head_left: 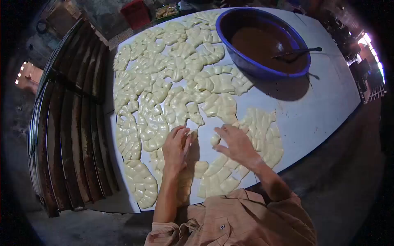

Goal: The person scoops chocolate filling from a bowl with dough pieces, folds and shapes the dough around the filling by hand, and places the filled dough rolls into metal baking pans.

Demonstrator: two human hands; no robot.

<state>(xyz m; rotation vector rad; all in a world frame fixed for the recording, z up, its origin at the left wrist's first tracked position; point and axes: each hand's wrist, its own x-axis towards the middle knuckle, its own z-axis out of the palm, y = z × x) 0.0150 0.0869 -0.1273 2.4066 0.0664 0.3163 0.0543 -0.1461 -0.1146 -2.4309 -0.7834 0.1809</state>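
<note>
Many pale, glossy dough pieces (152, 115) lie pressed side by side over a white table (320, 106). My left hand (177, 146) is over the dough near the table's front, its fingers curled together; what they hold, if anything, is hidden. To its right, my right hand (236, 143) has its thumb and fingers apart beside a small round dough piece (215, 140). A bare strip of table separates the hands. Another small dough piece (200, 169) rests between my forearms.
At the back right of the table stands a blue tub (246, 69) of brown filling, with a dark-handled utensil (301, 51) across its rim. Dark stacked trays (69, 135) stand along the left side. A red crate (135, 14) is behind the table.
</note>
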